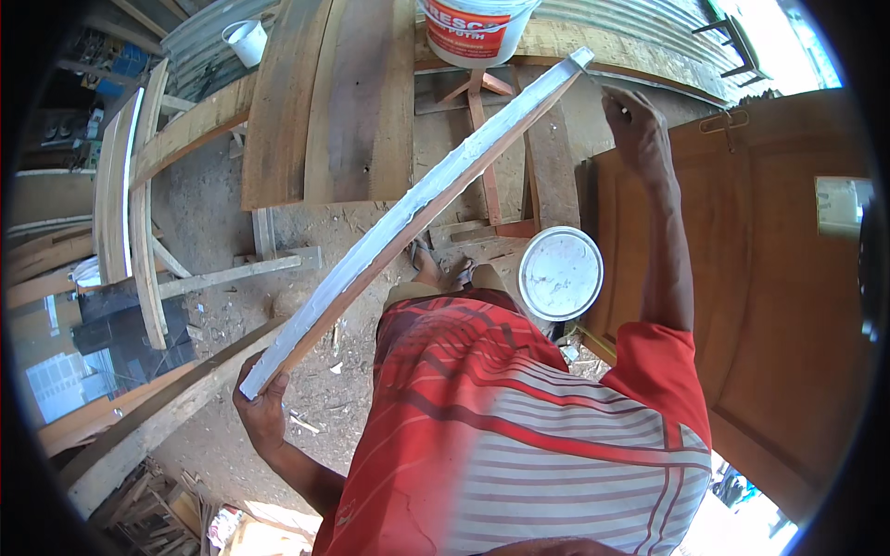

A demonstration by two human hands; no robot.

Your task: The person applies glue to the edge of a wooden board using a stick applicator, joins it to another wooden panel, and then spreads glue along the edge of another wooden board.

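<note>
Across the middle of the view, a long wooden strip (417,208) coated in white runs slantwise from low on the person's left to high near the white bucket (475,30). The left hand (261,405) grips the strip's lower end, fingers wrapped around it from beneath. The right hand (635,125) is raised just right of the strip's upper end, fingers pinched together on something small that cannot be made out. Below the strip's middle, a round white lid (560,273) lies beside the person's feet. Right of the strip stands a brown wooden door (769,287); beyond the strip, planks (334,102) lean.
</note>
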